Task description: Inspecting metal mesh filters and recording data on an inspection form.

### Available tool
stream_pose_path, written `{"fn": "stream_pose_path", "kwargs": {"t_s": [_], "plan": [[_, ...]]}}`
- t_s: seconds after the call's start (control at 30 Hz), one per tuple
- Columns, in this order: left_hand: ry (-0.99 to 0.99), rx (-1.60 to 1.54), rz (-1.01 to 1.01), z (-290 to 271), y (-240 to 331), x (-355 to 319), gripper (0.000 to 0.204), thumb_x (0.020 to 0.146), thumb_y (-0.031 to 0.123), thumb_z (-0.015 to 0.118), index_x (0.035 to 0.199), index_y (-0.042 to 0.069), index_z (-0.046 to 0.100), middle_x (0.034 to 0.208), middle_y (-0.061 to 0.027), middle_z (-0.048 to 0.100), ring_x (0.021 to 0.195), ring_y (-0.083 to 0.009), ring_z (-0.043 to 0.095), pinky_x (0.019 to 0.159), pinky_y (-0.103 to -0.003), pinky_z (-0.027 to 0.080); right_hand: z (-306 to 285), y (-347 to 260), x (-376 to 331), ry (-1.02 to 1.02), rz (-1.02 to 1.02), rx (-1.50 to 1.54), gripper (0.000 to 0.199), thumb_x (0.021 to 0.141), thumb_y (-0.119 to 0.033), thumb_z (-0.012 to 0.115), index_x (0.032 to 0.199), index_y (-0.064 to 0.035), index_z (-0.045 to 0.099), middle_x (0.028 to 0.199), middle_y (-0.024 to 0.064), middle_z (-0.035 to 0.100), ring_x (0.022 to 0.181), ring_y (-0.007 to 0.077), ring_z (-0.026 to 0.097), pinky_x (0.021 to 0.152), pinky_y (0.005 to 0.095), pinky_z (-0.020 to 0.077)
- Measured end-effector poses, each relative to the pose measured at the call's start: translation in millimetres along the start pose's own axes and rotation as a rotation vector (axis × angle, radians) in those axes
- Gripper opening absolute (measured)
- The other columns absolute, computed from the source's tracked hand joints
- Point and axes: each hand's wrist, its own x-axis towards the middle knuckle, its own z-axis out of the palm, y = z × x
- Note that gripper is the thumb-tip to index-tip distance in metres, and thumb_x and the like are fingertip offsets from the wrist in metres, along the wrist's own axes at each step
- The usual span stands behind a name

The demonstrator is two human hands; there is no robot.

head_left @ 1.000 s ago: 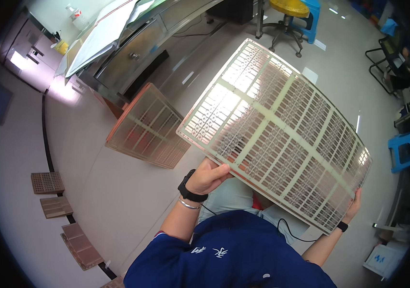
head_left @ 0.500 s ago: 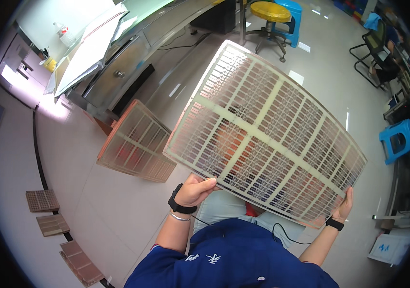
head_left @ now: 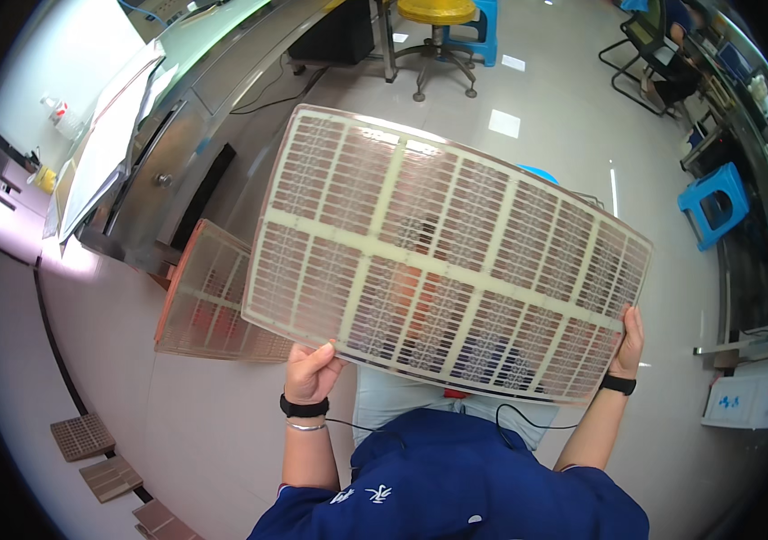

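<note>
Panel: patterned sheet (head_left: 483, 270) held tilted before the lap, above the floor
Left hand (head_left: 314, 371): thumb and fingers pinching the panel's lower-left edge
Right hand (head_left: 628, 344): gripping its right edge, finger details partly hidden
Shirt (head_left: 501, 477): dark blue, white lettering on the chest
Box (head_left: 748, 402): white, blue marks too small to read
Bottle (head_left: 62, 119): clear, red-and-white label, unreadable

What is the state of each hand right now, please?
Left hand: closed, holding the patterned panel by its lower edge.
Right hand: closed, holding the patterned panel's right end.
</note>
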Motion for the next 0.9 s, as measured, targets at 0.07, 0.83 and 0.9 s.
{"fn": "stream_pose_path", "kwargs": {"t_s": [0.07,0.83,0.9], "plan": [[0.017,-0.008,0.025,-3.8,1.5,0.1,0.044,0.083,0.0,0.054,0.124,-0.006,0.039,0.12,-0.0208,0.051,0.11,-0.0303,0.053,0.094,-0.045,0.043,1.0,-0.6,1.9,-0.025,0.043,-0.03,0.033,0.095,-0.021,0.041,0.119,0.0017,0.045,0.11,0.0133,0.058,0.096,0.021,0.06,0.082,0.0329,0.0502],[0.088,-0.139,0.083,-47.0,-20.8,-3.4,0.054,0.083,-0.008,0.045,0.134,-0.002,0.026,0.135,-0.0174,0.037,0.126,-0.0274,0.037,0.108,-0.043,0.028,47.2,-29.5,4.2,-0.212,0.066,-0.145,0.04,0.091,-0.021,0.05,0.119,0.0069,0.046,0.112,0.0129,0.057,0.097,0.0153,0.057,0.082,0.0269,0.0456],[0.099,-0.145,0.075,-53.5,-23.7,-4.1,0.053,0.084,-0.007,0.044,0.134,-0.002,0.026,0.135,-0.0177,0.037,0.126,-0.0276,0.037,0.108,-0.043,0.028,47.2,-29.7,6.2,-0.246,0.06,-0.179,0.042,0.091,-0.02,0.05,0.121,0.0081,0.045,0.114,0.013,0.056,0.101,0.0154,0.055,0.086,0.0282,0.0435]]}}
